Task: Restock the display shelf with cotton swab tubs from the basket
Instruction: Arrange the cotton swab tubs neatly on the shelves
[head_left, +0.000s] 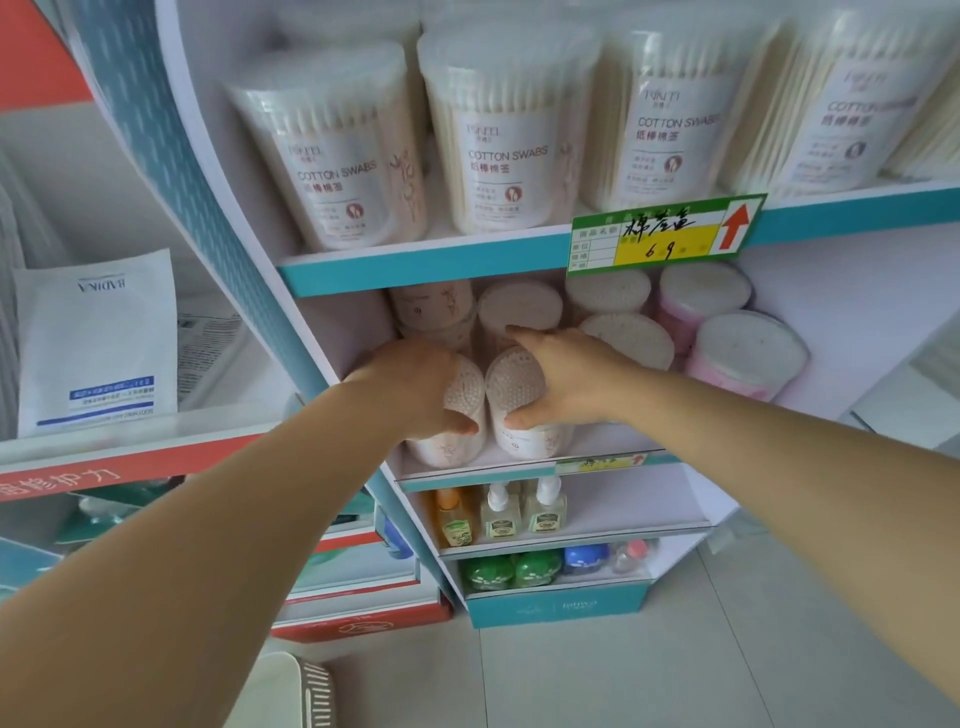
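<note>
Two clear cotton swab tubs stand side by side at the front of the second shelf. My left hand is wrapped over the top of the left tub. My right hand grips the top of the right tub, thumb on its front. Behind and to the right stand several more tubs, white and pink. The top shelf holds a row of labelled tubs. A pale basket rim shows at the bottom edge.
A green and yellow price tag hangs from the top shelf's teal edge. Lower shelves hold small bottles and green caps. A neighbouring unit on the left carries white packets. Grey tiled floor lies below.
</note>
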